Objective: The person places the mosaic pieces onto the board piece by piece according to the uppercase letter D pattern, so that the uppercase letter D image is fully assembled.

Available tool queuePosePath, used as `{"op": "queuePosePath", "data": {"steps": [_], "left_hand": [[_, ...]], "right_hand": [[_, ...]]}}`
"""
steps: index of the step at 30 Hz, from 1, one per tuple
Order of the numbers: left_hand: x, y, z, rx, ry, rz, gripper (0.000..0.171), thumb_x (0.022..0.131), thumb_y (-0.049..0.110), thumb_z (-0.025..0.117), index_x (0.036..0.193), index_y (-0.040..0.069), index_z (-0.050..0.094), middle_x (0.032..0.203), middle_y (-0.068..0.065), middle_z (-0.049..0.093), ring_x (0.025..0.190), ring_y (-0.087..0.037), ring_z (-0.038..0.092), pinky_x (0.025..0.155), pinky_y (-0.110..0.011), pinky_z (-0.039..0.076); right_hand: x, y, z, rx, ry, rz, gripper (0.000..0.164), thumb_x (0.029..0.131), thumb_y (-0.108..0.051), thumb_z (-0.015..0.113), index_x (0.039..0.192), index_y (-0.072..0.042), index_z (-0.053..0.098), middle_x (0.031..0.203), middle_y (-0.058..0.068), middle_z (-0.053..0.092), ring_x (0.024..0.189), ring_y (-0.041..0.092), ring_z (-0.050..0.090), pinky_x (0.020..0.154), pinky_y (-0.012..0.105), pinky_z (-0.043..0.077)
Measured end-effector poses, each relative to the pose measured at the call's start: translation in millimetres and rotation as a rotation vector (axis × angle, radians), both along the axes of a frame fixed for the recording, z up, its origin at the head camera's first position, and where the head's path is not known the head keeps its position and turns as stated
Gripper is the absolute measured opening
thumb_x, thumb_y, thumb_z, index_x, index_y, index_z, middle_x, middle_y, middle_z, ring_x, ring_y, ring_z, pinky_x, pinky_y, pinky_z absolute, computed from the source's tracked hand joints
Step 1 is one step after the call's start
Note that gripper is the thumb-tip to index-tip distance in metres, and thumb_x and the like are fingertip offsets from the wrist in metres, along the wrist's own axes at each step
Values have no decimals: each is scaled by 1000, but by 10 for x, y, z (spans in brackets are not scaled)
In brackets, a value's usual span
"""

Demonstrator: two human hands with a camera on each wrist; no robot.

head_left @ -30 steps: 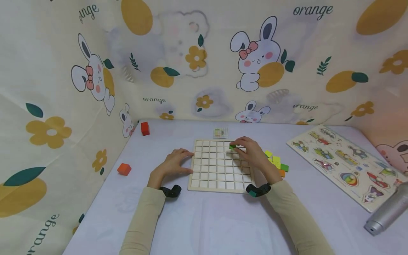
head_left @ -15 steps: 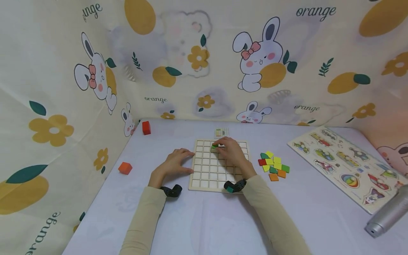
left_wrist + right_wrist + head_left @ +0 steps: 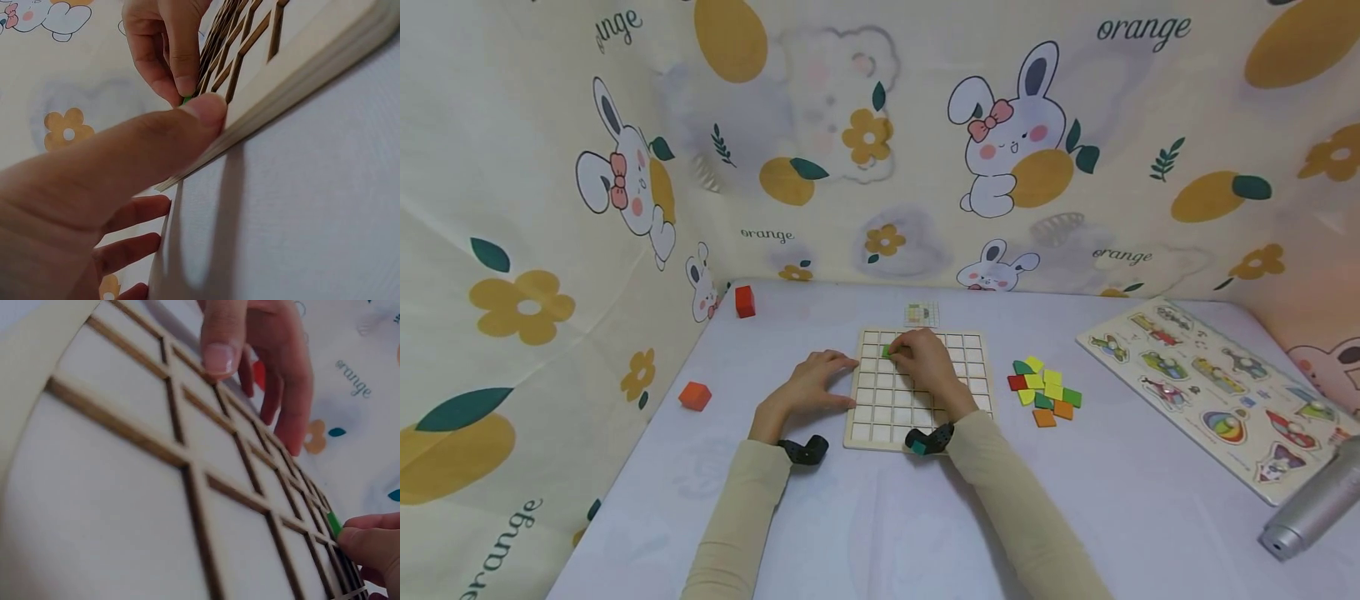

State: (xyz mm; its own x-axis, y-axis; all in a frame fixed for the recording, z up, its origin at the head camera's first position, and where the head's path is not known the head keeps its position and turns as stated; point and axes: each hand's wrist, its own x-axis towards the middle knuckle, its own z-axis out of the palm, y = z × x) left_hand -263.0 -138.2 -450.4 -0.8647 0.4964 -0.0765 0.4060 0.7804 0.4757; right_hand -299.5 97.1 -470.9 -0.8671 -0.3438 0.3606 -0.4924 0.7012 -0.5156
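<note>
A wooden grid board with white square cells lies in the middle of the table. My right hand reaches over its upper part and pinches a small green tile between thumb and fingertips, right at a cell near the upper left. In the right wrist view the green tile stands tilted at the grid's ribs. My left hand rests along the board's left edge, thumb and fingers spread. Its thumb touches the board's rim in the left wrist view.
Right of the board lies a loose group of yellow, green, red and orange tiles. A small pattern card sits behind the board. Two red-orange blocks stand left. A picture puzzle board and a silver cylinder are far right.
My right hand has moved left across the board's upper rows with the green tile, then slightly toward me. The tile pile has come into full view. My left hand stays at the edge.
</note>
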Motion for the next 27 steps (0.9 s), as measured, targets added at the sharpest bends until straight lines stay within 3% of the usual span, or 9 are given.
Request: {"op": "queuePosePath", "data": {"steps": [6,16,22,27], "left_hand": [[-3,-6,-13,3,-16,11,70,77,44,73,137,19,47,141,-8,40,131,-27,32,107,-49,26],[-4,-12,-27,12,4,6,69,77,43,73,136,18,48,140,-9,41,130,-28,33,106,-50,27],[3,-5,-27,22,-16,19,70,77,44,73,136,19,48,141,-8,40,131,-27,31,107,-50,26],[6,-6,-22,21,-18,21,70,76,44,73,137,20,48,142,-8,39,132,-27,31,107,-50,25]], "right_hand": [[16,-16,-36,-4,1,-20,9,85,-13,68,92,-14,74,98,0,70,94,21,56,85,39,46],[24,6,-58,-24,-6,26,15,87,-14,66,100,-14,74,109,3,68,96,22,55,84,40,47],[40,70,-2,-92,-16,96,18,86,-5,65,104,-5,70,113,11,66,105,27,57,92,42,45],[48,158,64,-92,-6,99,20,87,-4,64,106,-3,69,112,12,66,106,28,58,91,42,46]]}}
